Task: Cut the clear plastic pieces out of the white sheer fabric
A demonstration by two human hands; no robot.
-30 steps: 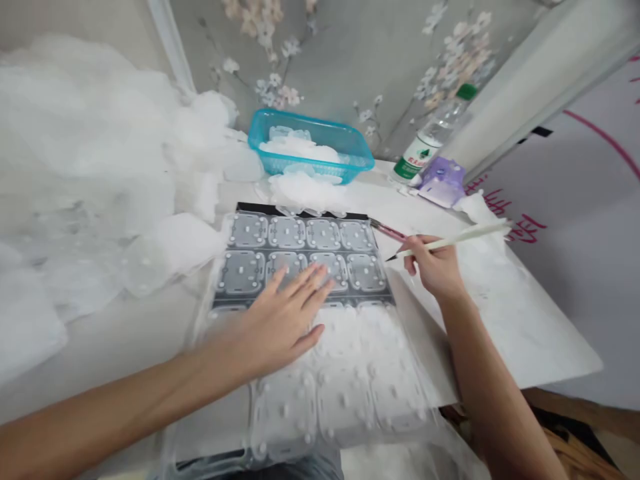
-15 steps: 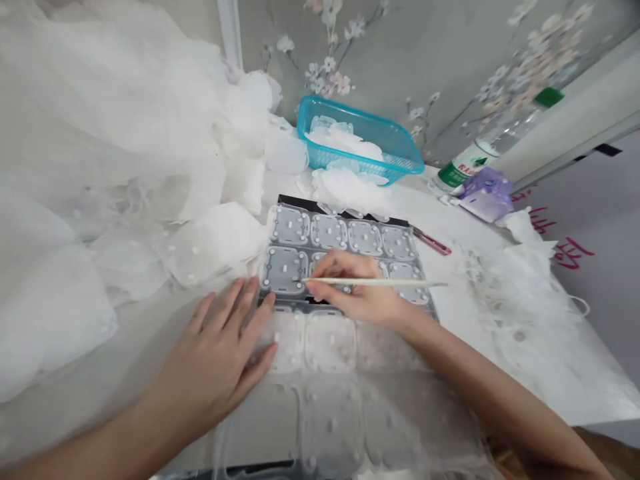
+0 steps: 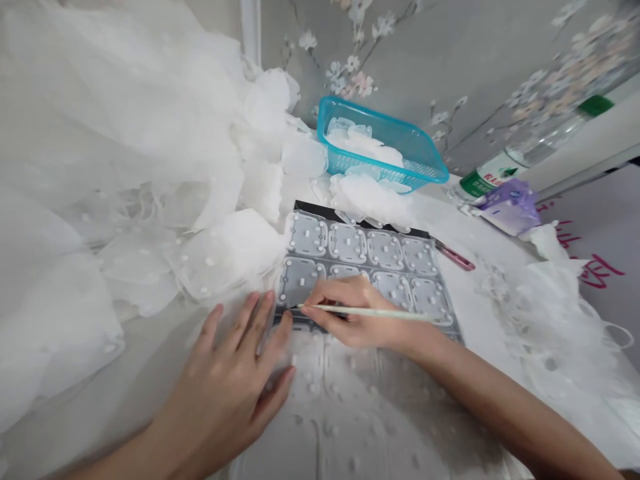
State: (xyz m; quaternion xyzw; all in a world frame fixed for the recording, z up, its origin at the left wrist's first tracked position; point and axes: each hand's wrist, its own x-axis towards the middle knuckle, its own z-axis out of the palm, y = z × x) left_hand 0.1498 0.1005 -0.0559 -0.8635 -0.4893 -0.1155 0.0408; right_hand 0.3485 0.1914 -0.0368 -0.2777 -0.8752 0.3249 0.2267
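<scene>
The left hand (image 3: 225,393) pressed flat on the clear moulded sheet (image 3: 345,393); the right hand (image 3: 353,313), just apart, held a thin brush (image 3: 370,311). Two rows of pads (image 3: 360,250) lay uncovered on the black backing (image 3: 313,209).

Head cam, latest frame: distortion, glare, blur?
Head view: wide-angle bowing tilts the white wall trim and stretches the left hand; light is soft, no hard shadows; the white film pile nearly blows out; the thin brush in the right hand looks fairly sharp.
</scene>
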